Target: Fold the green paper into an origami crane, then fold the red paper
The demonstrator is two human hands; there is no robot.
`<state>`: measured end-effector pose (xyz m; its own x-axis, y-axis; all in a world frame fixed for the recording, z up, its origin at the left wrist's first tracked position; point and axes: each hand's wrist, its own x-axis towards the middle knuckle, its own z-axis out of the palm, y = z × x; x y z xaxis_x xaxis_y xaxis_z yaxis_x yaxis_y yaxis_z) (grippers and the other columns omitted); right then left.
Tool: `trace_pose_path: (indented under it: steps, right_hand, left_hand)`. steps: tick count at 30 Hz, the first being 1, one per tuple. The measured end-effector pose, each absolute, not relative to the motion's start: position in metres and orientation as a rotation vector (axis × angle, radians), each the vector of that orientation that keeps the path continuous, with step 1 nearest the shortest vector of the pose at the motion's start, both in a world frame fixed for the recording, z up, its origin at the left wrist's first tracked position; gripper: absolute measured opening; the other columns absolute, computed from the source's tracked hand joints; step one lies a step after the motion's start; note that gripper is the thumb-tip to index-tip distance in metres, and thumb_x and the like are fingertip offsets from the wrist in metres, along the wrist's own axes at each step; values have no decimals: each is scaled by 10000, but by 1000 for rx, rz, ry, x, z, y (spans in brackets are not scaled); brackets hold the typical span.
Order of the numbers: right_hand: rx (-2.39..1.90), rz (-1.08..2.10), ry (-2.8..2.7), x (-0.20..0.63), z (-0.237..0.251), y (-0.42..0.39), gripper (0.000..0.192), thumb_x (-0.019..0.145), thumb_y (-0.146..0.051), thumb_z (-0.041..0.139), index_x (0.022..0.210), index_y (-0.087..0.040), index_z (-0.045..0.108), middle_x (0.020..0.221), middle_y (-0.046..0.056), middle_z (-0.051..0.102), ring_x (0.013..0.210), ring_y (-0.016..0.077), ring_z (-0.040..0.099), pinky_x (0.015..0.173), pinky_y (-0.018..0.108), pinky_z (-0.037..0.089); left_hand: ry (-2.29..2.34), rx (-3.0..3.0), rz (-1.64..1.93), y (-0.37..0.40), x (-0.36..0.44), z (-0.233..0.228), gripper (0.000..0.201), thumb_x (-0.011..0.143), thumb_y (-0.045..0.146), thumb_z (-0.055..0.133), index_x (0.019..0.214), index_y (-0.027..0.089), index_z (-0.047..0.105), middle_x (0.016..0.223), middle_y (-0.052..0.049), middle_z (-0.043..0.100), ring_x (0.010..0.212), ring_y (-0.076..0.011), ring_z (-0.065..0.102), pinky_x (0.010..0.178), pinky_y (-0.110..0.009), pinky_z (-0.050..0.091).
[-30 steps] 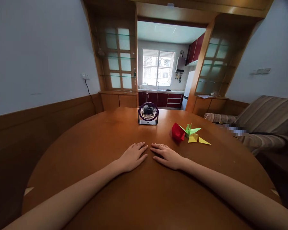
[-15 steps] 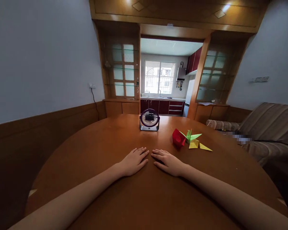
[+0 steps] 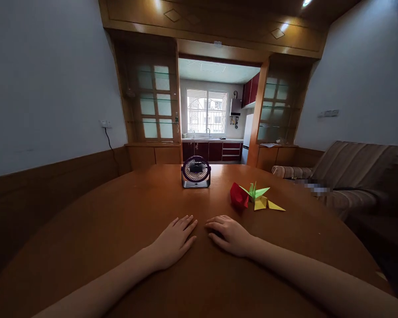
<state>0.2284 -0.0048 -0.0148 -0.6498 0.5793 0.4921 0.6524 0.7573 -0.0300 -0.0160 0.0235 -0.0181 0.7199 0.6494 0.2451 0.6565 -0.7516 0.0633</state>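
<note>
Both hands lay palm-down on the bench [image 3: 86, 229], close together near its middle. The left hand [image 3: 172, 240] was flat, its fingers spread a little and pointing forward and to the right; its grip was open and held nothing. The right hand [image 3: 230, 234] rested just beside it, fingertips nearly meeting those of the left but apart from them. Its fingers were slightly curled, knuckles raised, and its grip too was open with nothing in it.

Beyond the hands, well apart from them, a small round fan [image 3: 195, 171] stood upright near the far edge of the bench, its grille facing the person. To the right of the fan and nearer the right hand lay three folded paper figures in a cluster: a red one [image 3: 238, 197], a green one [image 3: 256, 191] with pointed wings just behind it, and a yellow one [image 3: 267, 205] lying flatter, touching or nearly touching the green.

A striped sofa [image 3: 348, 170] stood to the right of the bench. Behind the fan an opening framed in wood led to a kitchen with a window [image 3: 206, 111] and dark red cabinets [image 3: 225, 151].
</note>
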Motion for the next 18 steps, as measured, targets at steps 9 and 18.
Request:
trace_pose_path:
  steps: [9, 18]
  right_hand:
    - [-1363, -980, -2169, 294, -9, 31, 400, 844, -115, 476, 1220, -82, 608, 1099, 211, 673, 1006, 313, 620, 973, 542, 417]
    - [-613, -980, -2361, 266, -11, 15, 383, 928, -56, 373, 1250, -129, 569, 935, 89, 737, 860, 190, 668, 958, 428, 490]
  left_hand:
    - [-1104, -2889, -440, 22, -18, -18, 514, 972, 451, 355, 1394, 186, 479, 1468, -139, 441, 1368, -294, 400, 1119, -507, 319]
    - [-1442, -2945, -1086, 22, -10, -8, 520, 921, 477, 460, 1332, 161, 493, 1356, -148, 560, 1234, -281, 544, 1039, -480, 425]
